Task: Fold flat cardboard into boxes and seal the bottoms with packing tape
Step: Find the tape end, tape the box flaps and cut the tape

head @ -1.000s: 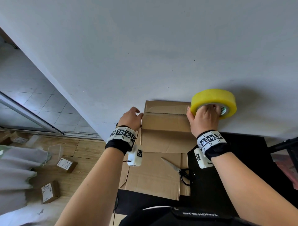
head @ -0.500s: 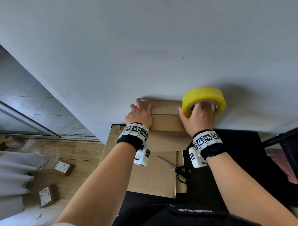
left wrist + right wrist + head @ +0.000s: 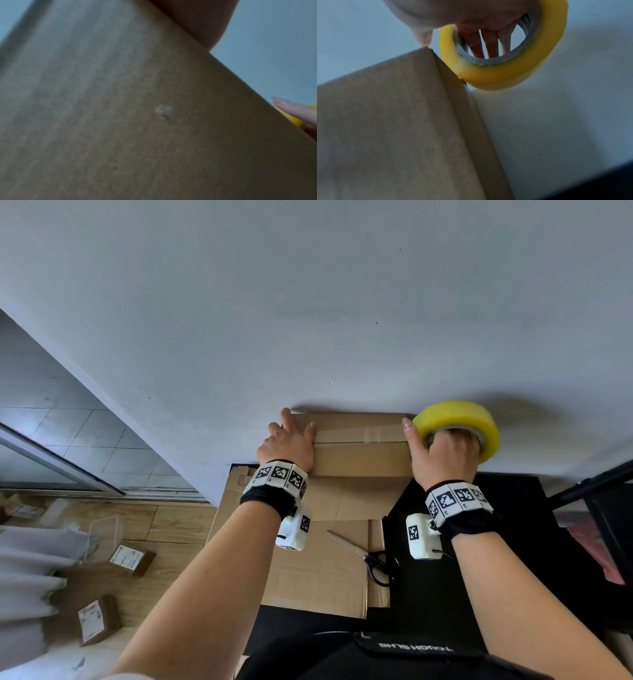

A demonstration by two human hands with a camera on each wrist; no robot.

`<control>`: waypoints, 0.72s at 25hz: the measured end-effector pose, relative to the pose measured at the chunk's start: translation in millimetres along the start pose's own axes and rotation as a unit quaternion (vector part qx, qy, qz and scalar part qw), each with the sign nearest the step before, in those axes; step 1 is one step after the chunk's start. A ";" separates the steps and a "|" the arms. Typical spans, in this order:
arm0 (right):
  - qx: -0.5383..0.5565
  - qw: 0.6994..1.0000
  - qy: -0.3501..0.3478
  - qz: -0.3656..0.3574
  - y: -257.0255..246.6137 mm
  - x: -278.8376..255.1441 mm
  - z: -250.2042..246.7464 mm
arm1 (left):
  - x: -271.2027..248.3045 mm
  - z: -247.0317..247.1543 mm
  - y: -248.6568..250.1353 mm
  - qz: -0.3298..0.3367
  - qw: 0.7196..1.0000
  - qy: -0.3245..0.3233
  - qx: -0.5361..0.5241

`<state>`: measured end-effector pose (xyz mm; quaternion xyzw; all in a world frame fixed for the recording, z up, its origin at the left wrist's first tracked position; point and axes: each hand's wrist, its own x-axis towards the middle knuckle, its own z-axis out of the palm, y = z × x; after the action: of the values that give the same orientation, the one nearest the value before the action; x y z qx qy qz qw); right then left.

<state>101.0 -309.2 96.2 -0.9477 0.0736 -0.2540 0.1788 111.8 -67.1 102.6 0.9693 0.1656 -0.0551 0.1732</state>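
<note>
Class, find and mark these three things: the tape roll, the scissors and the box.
tape roll (image 3: 460,414), head view, yellow outer band.
scissors (image 3: 378,568), head view, black handles.
box (image 3: 359,462), head view, near side panel.

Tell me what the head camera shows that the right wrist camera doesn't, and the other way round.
Only the head view shows the left hand pressing flat on the box, the scissors on flat cardboard, and small parcels on the floor. Only the right wrist view shows fingers hooked through the tape roll's core. Both show the right hand holding the yellow roll at the box's right edge.
</note>
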 end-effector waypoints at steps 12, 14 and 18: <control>0.053 0.991 0.002 0.119 19.9 -11.7 12.8 | -4.5 -0.1 -5.1 -0.009 1.000 0.016 -0.005; 0.051 0.992 0.000 0.114 23.6 -12.9 16.8 | -5.9 0.1 -4.2 -0.007 1.000 0.017 -0.007; 0.051 0.990 -0.027 0.126 25.5 -15.4 28.1 | -5.8 0.1 -4.2 -0.012 1.000 0.018 -0.006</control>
<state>100.9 -320.8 56.9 -0.9273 0.1741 -0.2068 0.2589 104.9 -65.2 102.1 0.9670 0.1807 -0.0382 0.1756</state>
